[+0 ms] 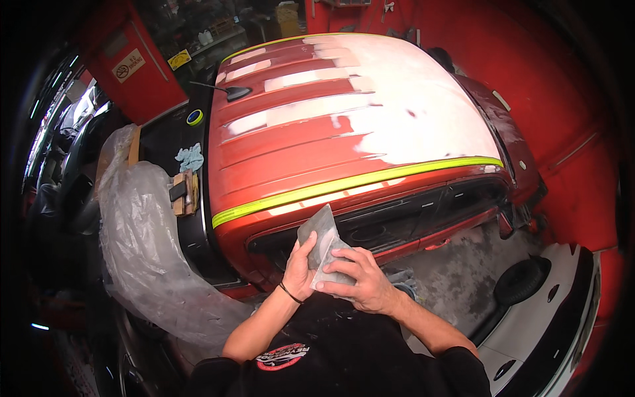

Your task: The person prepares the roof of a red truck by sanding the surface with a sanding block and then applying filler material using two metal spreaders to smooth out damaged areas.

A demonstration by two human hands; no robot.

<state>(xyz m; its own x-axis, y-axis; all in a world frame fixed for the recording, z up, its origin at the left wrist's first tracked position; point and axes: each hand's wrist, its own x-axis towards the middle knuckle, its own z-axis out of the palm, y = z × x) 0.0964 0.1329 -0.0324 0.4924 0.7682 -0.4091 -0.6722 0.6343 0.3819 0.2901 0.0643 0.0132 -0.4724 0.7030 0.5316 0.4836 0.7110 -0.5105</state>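
In front of my chest I hold a bent grey sheet that looks like sandpaper [324,221], its pointed top corner standing up. My left hand [301,264] grips its left side, with the thumb lying on the sheet's face. From the right, my right hand [362,279] presses its fingers on the lower part. A fold or overlapping layer shows between the two hands. Just beyond is a red vehicle roof [284,162] with broad white patches [423,99], apart from both hands. Yellow-green masking tape [357,184] runs along its near edge.
On the black surface left of the roof lie a tape roll [194,118], a blue cloth [190,157] and stacked blocks [185,195]. Clear plastic sheeting [139,218] drapes beside them. An antenna [238,93] rises from the roof. A white car [529,324] stands at the lower right.
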